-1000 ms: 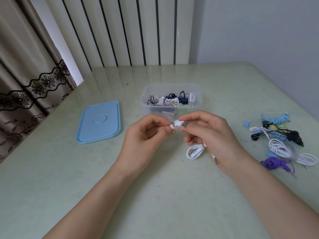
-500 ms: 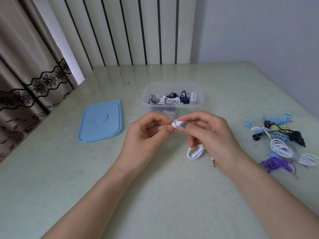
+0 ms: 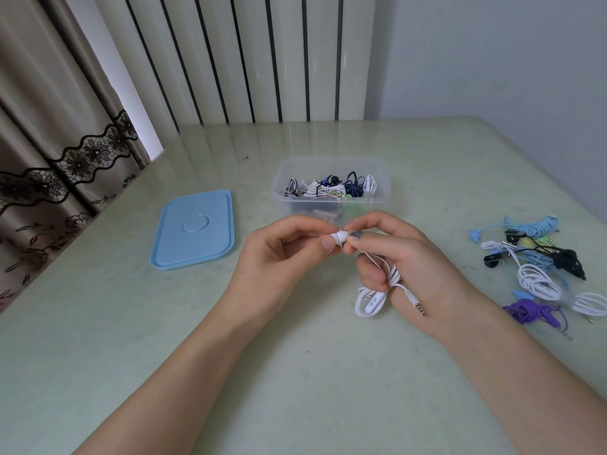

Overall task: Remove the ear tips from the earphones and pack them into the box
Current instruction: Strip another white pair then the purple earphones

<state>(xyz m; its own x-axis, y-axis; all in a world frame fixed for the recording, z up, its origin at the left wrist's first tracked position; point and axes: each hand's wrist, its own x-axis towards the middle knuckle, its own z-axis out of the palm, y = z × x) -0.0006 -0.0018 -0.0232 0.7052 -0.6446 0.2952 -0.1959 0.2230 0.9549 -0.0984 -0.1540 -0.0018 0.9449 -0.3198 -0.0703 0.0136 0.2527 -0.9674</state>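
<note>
Both hands meet above the table's middle, just in front of the clear plastic box (image 3: 384,195). My left hand (image 3: 282,254) pinches the white ear tip (image 3: 340,237) of a white earphone between thumb and forefinger. My right hand (image 3: 404,261) grips the earbud body right beside the tip, and its lower fingers hold the coiled white earphone cable (image 3: 371,298), whose loop and plug hang down to the table. The box holds several wound earphones in white, black and blue.
A light blue lid (image 3: 193,229) lies flat to the left of the box. A pile of several earphones (image 3: 538,267) in blue, black, white and purple lies at the right. A curtain hangs along the table's left edge; a wall stands behind.
The ear tip and earbud, slightly apart a second ago, are now pressed together between the fingertips. The hands have hardly shifted; the cable loop stays under the right hand.
</note>
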